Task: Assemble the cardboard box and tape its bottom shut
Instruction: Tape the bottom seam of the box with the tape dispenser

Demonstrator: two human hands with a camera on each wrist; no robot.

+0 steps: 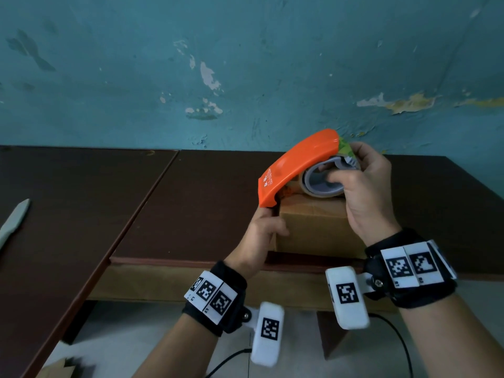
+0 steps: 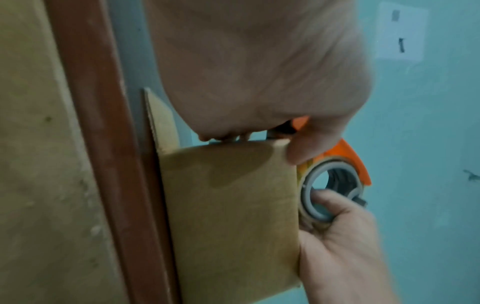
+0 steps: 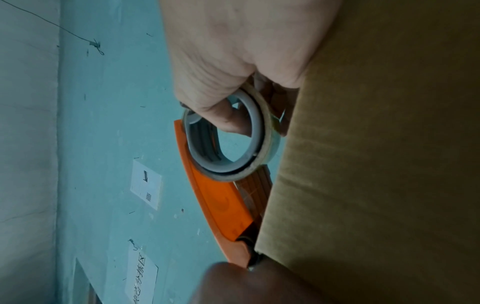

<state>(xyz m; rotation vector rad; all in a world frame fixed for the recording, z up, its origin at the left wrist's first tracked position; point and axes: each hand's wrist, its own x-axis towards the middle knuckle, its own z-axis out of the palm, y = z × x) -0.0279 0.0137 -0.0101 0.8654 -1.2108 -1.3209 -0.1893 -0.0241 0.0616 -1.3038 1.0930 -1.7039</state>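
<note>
A brown cardboard box (image 1: 319, 230) stands at the front edge of the dark table (image 1: 191, 203). My left hand (image 1: 261, 233) grips the box's upper left corner, with the thumb (image 2: 303, 148) on the near face of the box (image 2: 228, 216). My right hand (image 1: 362, 192) holds an orange tape dispenser (image 1: 297, 165) tilted over the box top, its low end at that left corner. The thumb (image 3: 228, 121) hooks through the grey core of the tape roll (image 3: 259, 127). The orange dispenser (image 3: 221, 203) lies close along the box (image 3: 376, 164). The box top under the dispenser is hidden.
A grey blade-like tool (image 1: 15, 222) lies at the far left on the adjoining table. A peeling teal wall (image 1: 245, 64) rises right behind the tables. A cardboard scrap (image 1: 62, 366) and black cables (image 1: 395, 339) lie on the floor below.
</note>
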